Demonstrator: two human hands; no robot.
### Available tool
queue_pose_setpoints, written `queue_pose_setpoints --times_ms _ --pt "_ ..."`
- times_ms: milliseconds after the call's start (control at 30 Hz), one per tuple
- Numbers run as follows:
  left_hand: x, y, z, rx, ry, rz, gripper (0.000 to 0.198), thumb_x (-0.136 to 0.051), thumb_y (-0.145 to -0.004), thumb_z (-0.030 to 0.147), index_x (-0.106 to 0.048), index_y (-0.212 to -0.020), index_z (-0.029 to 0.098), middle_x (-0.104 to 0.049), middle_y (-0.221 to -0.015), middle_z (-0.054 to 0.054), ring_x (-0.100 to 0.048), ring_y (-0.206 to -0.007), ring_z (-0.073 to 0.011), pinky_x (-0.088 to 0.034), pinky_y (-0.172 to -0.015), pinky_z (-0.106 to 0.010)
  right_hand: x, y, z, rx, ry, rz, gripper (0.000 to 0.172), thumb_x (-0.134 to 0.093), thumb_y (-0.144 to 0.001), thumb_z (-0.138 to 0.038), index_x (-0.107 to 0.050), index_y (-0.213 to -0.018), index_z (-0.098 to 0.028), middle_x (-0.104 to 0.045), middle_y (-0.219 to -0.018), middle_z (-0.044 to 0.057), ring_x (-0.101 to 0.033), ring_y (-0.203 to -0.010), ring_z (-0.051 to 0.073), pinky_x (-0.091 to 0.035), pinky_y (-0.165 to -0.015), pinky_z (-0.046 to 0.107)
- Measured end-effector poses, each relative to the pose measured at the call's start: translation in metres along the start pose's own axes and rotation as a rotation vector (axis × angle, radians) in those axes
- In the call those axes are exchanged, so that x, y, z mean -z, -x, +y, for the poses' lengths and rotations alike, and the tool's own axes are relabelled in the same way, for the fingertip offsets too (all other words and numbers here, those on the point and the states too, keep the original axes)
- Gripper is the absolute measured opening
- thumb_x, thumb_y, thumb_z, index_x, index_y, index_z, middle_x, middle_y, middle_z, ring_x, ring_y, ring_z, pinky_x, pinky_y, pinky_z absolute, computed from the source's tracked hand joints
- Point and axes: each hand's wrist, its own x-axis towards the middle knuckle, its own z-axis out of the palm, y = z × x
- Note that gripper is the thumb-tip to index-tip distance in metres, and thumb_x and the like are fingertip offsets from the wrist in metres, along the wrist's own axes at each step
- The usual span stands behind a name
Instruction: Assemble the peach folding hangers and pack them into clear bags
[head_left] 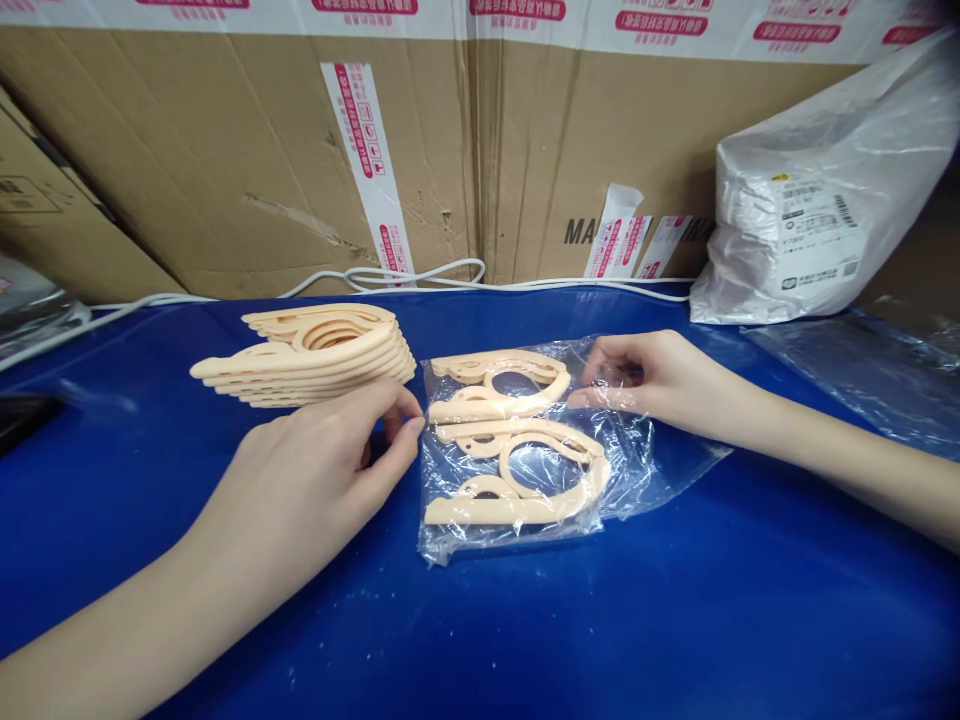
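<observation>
Two beige folding hangers [555, 508] lie one beyond the other inside a clear plastic bag [450, 545], flat in front of me. At the bag's left edge, my left hand [330, 470] has its thumb and forefinger pinched together on the film. My right hand [645, 375] is at the far right part of the bag, fingers curled and thumb over the film, closed on the loose plastic by the hangers. Its fingertips are partly hidden. Just beyond my left hand stands a neat stack of several more beige folding hangers [315, 365], out of any bag.
A blue table surface [675, 620] spans the work area. Behind it stand large cardboard boxes [225, 150], with a white cable [420, 280] along their base. A filled whitish plastic bag [810, 200] with labels stands back right, near clear plastic film [862, 370]. A dark object [26, 420] sits far left.
</observation>
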Motion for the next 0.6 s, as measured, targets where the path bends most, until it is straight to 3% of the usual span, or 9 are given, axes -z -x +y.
queue_pose_setpoints --times_ms 133,267,600 --pt "0.001 0.003 -0.002 -0.035 0.005 -0.085 0.028 -0.041 -0.087 0.045 -0.055 -0.074 0.024 -0.060 -0.059 0.002 -0.056 -0.052 -0.0169 -0.032 -0.047 -0.027 0.012 0.003 -0.003 0.050 0.029 -0.226 0.042 -0.070 -0.077 -0.056 -0.051 -0.062 -0.021 -0.048 -0.057 -0.004 -0.041 -0.053 0.011 -0.031 -0.048 0.026" --pt "0.000 0.005 -0.003 -0.078 0.048 -0.095 0.026 -0.044 -0.088 0.043 -0.056 -0.074 0.024 -0.058 -0.058 0.004 -0.053 -0.049 -0.0143 -0.033 -0.046 -0.026 0.021 0.004 -0.003 0.060 0.060 -0.409 0.039 -0.072 -0.075 -0.055 -0.055 -0.063 -0.022 -0.047 -0.058 -0.005 -0.040 -0.054 0.011 -0.030 -0.048 0.026" --pt "0.005 0.008 -0.003 -0.228 0.046 -0.157 0.035 -0.056 -0.082 0.059 -0.054 -0.087 0.025 -0.061 -0.074 0.002 -0.058 -0.054 -0.0155 -0.042 -0.051 -0.028 0.017 0.005 0.001 0.110 0.129 -0.379 0.041 -0.072 -0.074 -0.055 -0.052 -0.061 -0.022 -0.044 -0.055 -0.006 -0.038 -0.052 0.011 -0.029 -0.049 0.026"
